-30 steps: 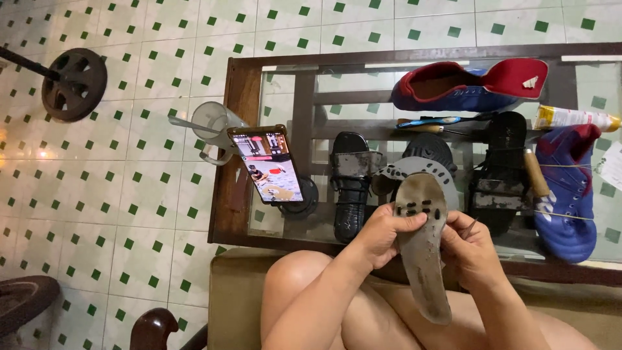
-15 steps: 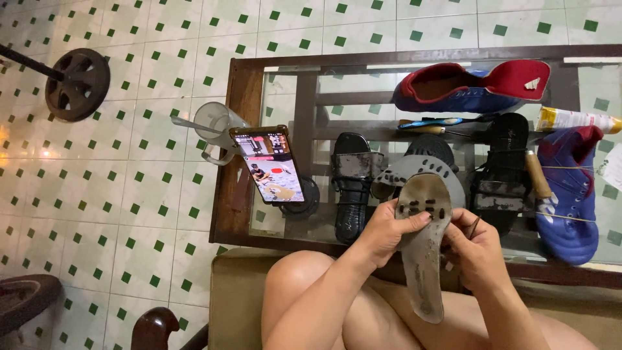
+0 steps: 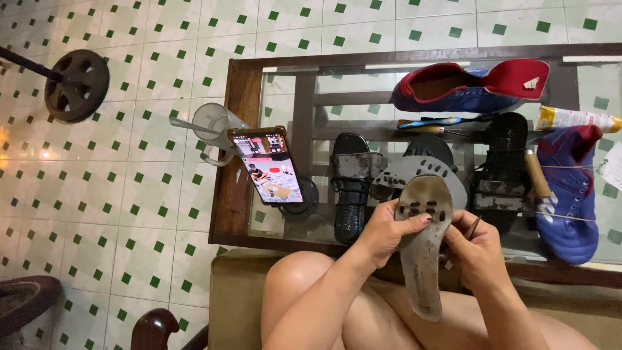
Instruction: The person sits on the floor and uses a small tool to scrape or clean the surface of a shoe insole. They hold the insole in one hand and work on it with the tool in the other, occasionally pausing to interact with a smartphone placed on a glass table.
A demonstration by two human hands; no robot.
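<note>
Worn sole (image 3: pixel 424 249) barely moved; left hand (image 3: pixel 382 233) still clamps it, right hand (image 3: pixel 476 249) now pinching thin tool (image 3: pixel 473 228) beside it

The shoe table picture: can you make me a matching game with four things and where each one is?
Things:
1. worn sole
2. phone
3. clear cup
4. red-lined blue shoe

Places:
A. far edge of the glass table
B. held in the left hand and right hand
C. table's left corner, a stick in it
D. propped on a round stand

Pairs: 1-B, 2-D, 3-C, 4-A
</note>
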